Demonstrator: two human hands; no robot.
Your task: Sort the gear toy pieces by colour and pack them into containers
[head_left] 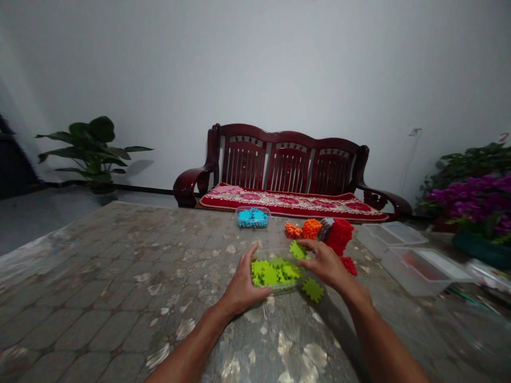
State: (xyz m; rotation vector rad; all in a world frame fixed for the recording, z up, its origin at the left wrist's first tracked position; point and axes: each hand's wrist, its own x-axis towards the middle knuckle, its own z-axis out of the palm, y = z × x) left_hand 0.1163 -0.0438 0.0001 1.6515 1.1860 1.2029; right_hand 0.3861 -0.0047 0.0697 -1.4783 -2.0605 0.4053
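A clear plastic container [284, 289] filled with lime-green interlocking pieces [270, 274] rests on the table. My left hand [244, 281] grips its left end, thumb at the near side and fingers round the far side. Over the container's right end, my right hand [325, 261] pinches one green toothed piece [297, 250] between thumb and fingers. Another green toothed piece [313, 290] lies on the table just right of the container, below my right hand.
Behind stands a clear container of blue pieces [253, 217]. Orange pieces [311, 229] and a red stack [340, 235] sit past my right hand. Translucent boxes [423, 271] and a purple-flowered plant [475, 199] are at the right. A wooden bench [287, 159] stands beyond the patterned table [99, 276].
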